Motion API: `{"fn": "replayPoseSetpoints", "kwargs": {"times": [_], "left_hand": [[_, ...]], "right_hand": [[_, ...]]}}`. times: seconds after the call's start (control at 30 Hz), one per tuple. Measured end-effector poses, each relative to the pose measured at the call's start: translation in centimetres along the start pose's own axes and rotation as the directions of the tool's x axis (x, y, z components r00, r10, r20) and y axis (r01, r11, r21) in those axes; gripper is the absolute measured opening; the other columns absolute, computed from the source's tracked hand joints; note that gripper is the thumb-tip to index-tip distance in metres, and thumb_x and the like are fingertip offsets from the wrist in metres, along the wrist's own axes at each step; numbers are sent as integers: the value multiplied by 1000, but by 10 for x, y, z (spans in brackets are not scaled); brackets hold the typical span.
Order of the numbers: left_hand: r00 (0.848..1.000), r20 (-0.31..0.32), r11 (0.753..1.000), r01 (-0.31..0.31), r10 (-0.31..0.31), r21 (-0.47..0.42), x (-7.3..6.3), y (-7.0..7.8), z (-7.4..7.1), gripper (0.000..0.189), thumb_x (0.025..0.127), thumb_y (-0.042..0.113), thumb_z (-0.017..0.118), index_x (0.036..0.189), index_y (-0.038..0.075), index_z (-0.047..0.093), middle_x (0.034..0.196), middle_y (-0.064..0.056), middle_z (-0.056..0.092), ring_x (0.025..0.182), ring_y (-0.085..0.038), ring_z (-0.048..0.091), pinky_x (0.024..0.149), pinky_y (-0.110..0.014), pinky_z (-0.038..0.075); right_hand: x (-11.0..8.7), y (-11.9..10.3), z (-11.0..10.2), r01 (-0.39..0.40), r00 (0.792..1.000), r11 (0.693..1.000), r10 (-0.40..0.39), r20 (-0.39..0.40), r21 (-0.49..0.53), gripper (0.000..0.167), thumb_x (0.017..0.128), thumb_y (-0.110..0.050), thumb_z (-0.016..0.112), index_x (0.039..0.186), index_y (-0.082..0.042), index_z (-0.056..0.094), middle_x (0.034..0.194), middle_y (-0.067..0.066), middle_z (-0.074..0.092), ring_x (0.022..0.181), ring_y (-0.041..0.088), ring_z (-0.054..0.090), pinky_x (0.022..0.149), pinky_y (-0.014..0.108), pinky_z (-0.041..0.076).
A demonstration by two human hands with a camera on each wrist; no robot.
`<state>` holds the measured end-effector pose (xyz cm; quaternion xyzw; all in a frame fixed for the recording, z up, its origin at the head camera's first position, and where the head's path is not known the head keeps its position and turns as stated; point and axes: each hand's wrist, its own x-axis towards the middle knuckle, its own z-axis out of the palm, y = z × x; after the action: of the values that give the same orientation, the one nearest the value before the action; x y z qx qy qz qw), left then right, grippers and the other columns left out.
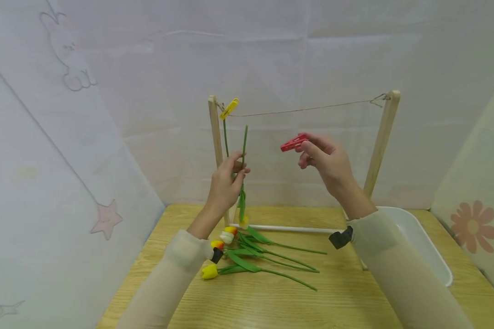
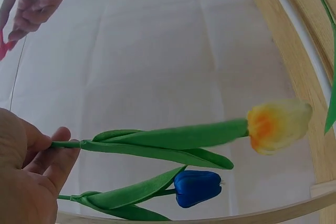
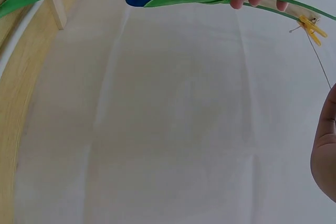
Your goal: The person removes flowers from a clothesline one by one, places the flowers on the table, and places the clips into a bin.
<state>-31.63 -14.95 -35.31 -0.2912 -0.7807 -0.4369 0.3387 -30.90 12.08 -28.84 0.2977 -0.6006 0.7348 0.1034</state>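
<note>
My left hand (image 1: 225,182) pinches the green stem of an artificial tulip (image 2: 278,125), pale yellow with an orange base. The flower hangs head down, its bare stem end pointing up just below the twine (image 1: 292,111). Close beside it a blue tulip (image 2: 197,188) also hangs head down, its stem end at a yellow clothespin (image 1: 229,108) near the twine's left end. Between thumb and fingers, my right hand (image 1: 331,162) holds a red clothespin (image 1: 293,142) below the middle of the twine, apart from the flowers. In the right wrist view that clothespin is out of sight.
Two wooden posts (image 1: 382,141) carry the twine, with a white rod (image 1: 290,228) low between them. Several tulips (image 1: 209,272), yellow, white and orange-red, lie on the wooden table (image 1: 296,306). A white tray (image 1: 426,242) sits at the right, partly behind my right sleeve.
</note>
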Motion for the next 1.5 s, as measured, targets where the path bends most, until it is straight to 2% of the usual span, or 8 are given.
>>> {"fn": "replayPoseSetpoints", "kwargs": {"times": [0.3,0.53,0.83,0.93,1.07,1.2,1.4,1.5], "left_hand": [[995,99,996,-34,26,82,-14,-1,-2,50,95,-11,61,141,5,51,106,-16,71,96,-24,74,79,-27,62],[975,172,971,-169,139,170,-28,4,2,48,94,-11,61,139,6,56,109,-15,74,97,-22,75,78,-25,61],[914,252,866,-388,318,316,-44,5,11,48,93,-8,65,138,6,57,117,-13,73,82,-19,74,60,-21,56],[886,292,812,-451,359,370,-49,6,12,56,90,-9,67,141,9,53,114,-11,73,58,-13,62,48,-18,44],[847,337,726,-528,412,441,-55,9,15,61,87,-8,67,142,12,51,101,-5,74,47,-9,41,43,-17,31],[809,349,655,-588,473,475,-61,10,20,55,91,-6,66,141,14,55,107,0,76,51,-9,54,43,-17,25],[771,407,640,-635,490,432,-71,13,24,65,86,-14,70,143,11,54,125,-4,71,87,-16,74,49,-16,45],[755,437,597,-655,489,463,-77,16,27,70,83,-13,75,145,12,53,125,-4,71,98,-15,73,53,-16,49]], "right_hand": [[-26,11,-24,-39,998,997,43,-48,70,27,101,-13,64,124,-1,67,92,4,73,69,15,65,68,25,60],[-44,19,-41,-6,997,991,16,-73,132,24,102,-8,59,124,-1,69,91,3,74,69,15,66,66,23,59],[-65,27,-58,-12,992,992,27,-120,122,23,104,-7,57,121,0,68,90,3,74,69,15,65,66,23,59],[-71,30,-63,-13,992,990,30,-123,141,23,104,-6,55,121,1,68,91,4,74,69,15,66,67,24,59],[-79,34,-70,-12,989,986,35,-141,164,24,105,-3,52,122,3,68,90,4,74,69,15,66,67,24,59],[-85,37,-76,-34,984,987,60,-170,154,25,105,-5,53,124,6,66,88,4,74,69,15,66,67,24,59],[-94,42,-87,-33,981,984,66,-184,176,27,105,-4,52,125,8,64,89,5,74,70,15,67,67,23,59],[-98,44,-92,-32,979,980,70,-190,197,27,105,-4,51,125,7,64,89,6,74,70,16,67,67,24,59]]}}
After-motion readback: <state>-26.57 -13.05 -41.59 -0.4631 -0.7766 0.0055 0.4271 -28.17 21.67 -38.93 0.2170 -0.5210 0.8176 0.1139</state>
